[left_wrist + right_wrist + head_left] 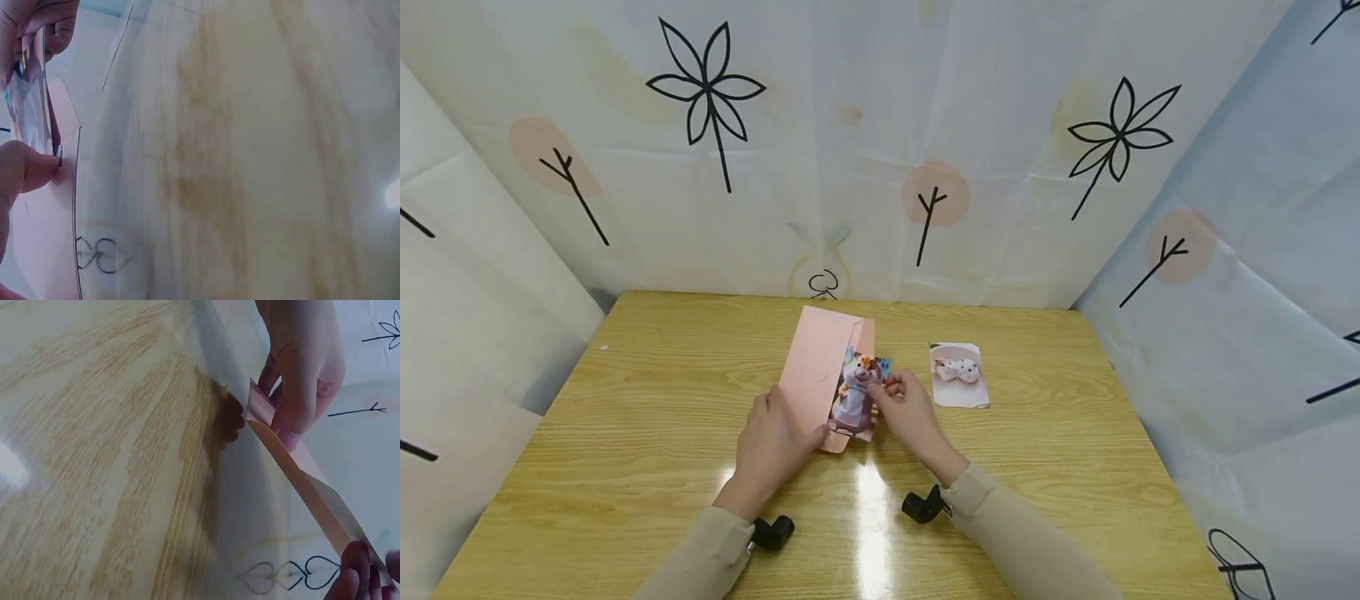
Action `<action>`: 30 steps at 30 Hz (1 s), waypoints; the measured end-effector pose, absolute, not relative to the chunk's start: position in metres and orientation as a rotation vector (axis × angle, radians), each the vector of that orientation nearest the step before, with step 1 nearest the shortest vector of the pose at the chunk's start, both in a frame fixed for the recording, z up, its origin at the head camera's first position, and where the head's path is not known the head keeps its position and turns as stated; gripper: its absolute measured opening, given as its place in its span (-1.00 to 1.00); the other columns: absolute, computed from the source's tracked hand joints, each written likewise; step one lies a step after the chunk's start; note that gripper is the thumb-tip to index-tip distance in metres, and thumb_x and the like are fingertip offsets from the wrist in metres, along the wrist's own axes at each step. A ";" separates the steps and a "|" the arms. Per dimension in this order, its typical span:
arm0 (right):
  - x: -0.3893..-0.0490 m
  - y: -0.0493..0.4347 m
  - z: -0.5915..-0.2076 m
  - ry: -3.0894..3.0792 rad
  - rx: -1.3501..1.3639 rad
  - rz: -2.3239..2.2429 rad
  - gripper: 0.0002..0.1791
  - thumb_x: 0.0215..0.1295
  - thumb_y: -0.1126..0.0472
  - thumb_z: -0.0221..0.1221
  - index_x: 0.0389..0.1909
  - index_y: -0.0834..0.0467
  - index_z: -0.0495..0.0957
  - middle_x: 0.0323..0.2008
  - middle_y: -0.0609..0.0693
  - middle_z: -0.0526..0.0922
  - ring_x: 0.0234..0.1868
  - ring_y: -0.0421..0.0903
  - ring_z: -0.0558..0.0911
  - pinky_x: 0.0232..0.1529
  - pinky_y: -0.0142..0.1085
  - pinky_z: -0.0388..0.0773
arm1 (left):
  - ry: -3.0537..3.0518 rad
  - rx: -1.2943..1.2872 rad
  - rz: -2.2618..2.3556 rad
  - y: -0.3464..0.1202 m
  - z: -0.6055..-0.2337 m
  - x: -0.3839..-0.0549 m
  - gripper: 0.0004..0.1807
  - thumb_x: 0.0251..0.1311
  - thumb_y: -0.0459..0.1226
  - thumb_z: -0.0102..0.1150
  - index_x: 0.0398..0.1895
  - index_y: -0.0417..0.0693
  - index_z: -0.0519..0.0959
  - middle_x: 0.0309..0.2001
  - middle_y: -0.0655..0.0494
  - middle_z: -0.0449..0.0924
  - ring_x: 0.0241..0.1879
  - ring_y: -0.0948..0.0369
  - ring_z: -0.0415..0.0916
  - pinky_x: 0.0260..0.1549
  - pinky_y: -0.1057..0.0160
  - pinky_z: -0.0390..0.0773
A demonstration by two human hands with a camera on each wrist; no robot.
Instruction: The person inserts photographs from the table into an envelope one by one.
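A pink envelope point(811, 367) is tilted in my left hand point(775, 442), which grips its lower end with the thumb on the front. At its open right side, with the flap point(867, 335) folded out, is a glossy picture card point(852, 406) showing a plush-like animal figure in pale clothes. My right hand point(913, 417) pinches the card's right edge between thumb and fingers. Seen from the left wrist, my left thumb point(34, 167) presses at the envelope's opening, close to the card point(31, 115). In the right wrist view, the right fingers point(356, 575) hold the card's edge beside the envelope point(300, 481).
A second picture card point(960, 393), with white spotted figures on pink, lies flat on the wooden table point(1037, 467) right of my right hand. Behind stands a white patterned curtain point(1000, 83). Black wrist devices point(772, 533) sit at both cuffs.
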State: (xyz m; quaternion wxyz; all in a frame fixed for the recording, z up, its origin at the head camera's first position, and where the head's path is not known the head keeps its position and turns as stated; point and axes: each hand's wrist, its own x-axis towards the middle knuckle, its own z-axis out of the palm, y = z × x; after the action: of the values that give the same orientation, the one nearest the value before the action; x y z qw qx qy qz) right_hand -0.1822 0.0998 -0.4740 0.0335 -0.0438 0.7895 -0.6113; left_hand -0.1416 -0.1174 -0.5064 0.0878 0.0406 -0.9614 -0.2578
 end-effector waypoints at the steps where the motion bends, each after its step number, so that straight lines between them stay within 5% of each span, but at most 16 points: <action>1: -0.182 0.100 -0.473 2.419 -0.146 -1.898 -0.70 0.34 0.16 0.19 -0.11 0.27 0.37 -0.35 0.10 0.52 -0.48 -0.01 0.59 -0.40 -0.06 0.60 | -2.861 0.121 -0.764 -0.118 -0.506 -0.142 0.15 -0.18 0.27 0.36 0.24 -0.47 0.20 0.01 -0.40 0.36 -0.08 -0.18 0.43 -0.25 -0.17 0.51; 9: -0.181 0.101 -0.469 2.381 -0.274 -1.969 -0.63 0.39 0.25 0.13 0.10 0.34 0.33 -0.18 0.28 0.56 -0.32 0.29 0.60 -0.32 -0.02 0.61 | -2.857 0.124 -0.748 -0.119 -0.506 -0.142 0.13 -0.19 0.23 0.39 0.22 -0.47 0.22 -0.03 -0.39 0.36 -0.11 -0.18 0.43 -0.27 -0.17 0.52; 16: -0.187 0.098 -0.465 2.441 -0.222 -1.880 -0.65 0.36 0.31 0.13 0.11 0.31 0.38 -0.23 0.22 0.61 -0.35 0.17 0.65 -0.27 0.01 0.61 | -2.881 0.092 -0.736 -0.117 -0.505 -0.141 0.16 -0.19 0.22 0.39 0.27 -0.48 0.19 -0.01 -0.37 0.36 -0.07 -0.16 0.42 -0.22 -0.16 0.52; 30: -0.194 0.090 -0.471 2.551 -0.161 -1.698 -0.58 0.21 0.37 0.19 0.10 0.30 0.42 -0.32 0.09 0.61 -0.41 -0.13 0.62 -0.45 -0.30 0.55 | -2.867 0.061 -0.742 -0.113 -0.501 -0.140 0.15 -0.20 0.21 0.39 0.28 -0.47 0.20 0.01 -0.37 0.35 -0.08 -0.15 0.43 -0.21 -0.13 0.53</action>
State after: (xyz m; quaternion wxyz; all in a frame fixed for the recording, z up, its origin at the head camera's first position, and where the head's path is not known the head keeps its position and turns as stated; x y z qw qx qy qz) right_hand -0.1939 0.0902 -0.4709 0.0365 -0.0524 0.8307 -0.5531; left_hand -0.1404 -0.1126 -0.5012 0.0896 0.0205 -0.9640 -0.2496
